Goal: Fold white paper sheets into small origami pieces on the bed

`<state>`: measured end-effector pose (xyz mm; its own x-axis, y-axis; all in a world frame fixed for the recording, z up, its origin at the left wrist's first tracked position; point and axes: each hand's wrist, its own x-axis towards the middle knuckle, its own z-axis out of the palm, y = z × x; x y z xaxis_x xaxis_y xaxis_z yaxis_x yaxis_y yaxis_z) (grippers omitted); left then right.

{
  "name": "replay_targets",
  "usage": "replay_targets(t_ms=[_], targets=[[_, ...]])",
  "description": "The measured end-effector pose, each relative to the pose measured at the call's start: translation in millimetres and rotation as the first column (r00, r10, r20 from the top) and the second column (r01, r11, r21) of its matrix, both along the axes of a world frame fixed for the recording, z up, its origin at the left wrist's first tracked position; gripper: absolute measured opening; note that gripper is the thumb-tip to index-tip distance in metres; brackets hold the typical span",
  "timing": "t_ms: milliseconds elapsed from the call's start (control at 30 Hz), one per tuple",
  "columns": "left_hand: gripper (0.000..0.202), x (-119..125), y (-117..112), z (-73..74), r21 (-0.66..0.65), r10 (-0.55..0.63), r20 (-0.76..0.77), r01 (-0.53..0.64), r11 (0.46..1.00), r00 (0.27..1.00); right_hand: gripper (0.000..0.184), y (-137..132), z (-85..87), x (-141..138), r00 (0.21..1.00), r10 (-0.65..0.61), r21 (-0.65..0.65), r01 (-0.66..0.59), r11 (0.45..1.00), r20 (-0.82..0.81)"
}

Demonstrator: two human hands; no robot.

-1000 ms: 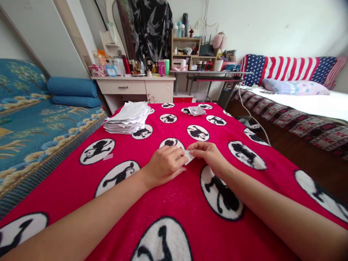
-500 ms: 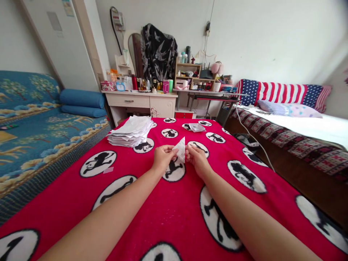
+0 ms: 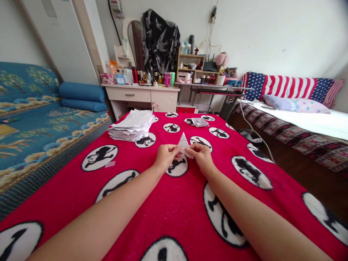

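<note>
A small piece of white paper [image 3: 184, 142], folded to a pointed triangle, is held up between my two hands above the red patterned cloth [image 3: 152, 203]. My left hand [image 3: 168, 156] pinches its left side with thumb and fingers. On the other side my right hand [image 3: 201, 156] grips the lower right edge, thumb in front. The tip of the paper points up and away from me. My fingertips cover its lower edges.
A stack of white paper sheets [image 3: 132, 125] lies at the far left of the cloth. A clear plastic-looking piece [image 3: 200, 122] rests at the far right. A small pale scrap [image 3: 110, 164] is on the left. Behind stands a cluttered dresser [image 3: 138, 95].
My right hand has closed onto the paper's right side, where its fingers were beside the edge before. The paper has turned, so its tip stands more upright. The view has tilted slightly.
</note>
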<state>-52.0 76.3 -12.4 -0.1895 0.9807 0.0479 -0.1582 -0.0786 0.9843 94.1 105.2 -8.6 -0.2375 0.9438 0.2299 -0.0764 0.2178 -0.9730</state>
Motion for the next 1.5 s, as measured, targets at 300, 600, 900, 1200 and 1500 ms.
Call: replay_targets(t_ms=[300, 600, 900, 1200, 1500], targets=[[0.020, -4.8, 3.2, 0.6, -0.007, 0.017, -0.085, -0.018, 1.000, 0.996, 0.034, -5.7, 5.4, -1.6, 0.992, 0.054, 0.101, -0.065, 0.993, 0.115], [0.025, -6.0, 2.9, -2.5, 0.044, 0.043, -0.163, -0.036, 0.998, 0.986, 0.026, -4.1, 3.7, -1.7, 0.994, 0.101, 0.053, -0.103, 0.993, 0.037], [0.031, -0.8, -4.1, 3.3, 0.153, -0.042, -0.262, 0.084, 0.985, 0.964, 0.033, 7.3, -8.4, 0.1, 0.999, -0.029, 0.024, 0.028, 0.999, 0.035], [0.046, -6.4, 2.6, -5.4, 0.309, 0.184, -0.343, -0.074, 0.948, 0.921, 0.029, 5.0, -8.0, -2.1, 0.969, -0.210, 0.225, 0.178, 0.958, 0.128], [0.023, -5.9, 5.6, -10.7, 0.302, 0.136, -0.415, -0.004, 0.953, 0.900, 0.026, -5.6, 0.1, -3.0, 0.878, -0.390, 0.493, 0.218, 0.842, 0.279]])
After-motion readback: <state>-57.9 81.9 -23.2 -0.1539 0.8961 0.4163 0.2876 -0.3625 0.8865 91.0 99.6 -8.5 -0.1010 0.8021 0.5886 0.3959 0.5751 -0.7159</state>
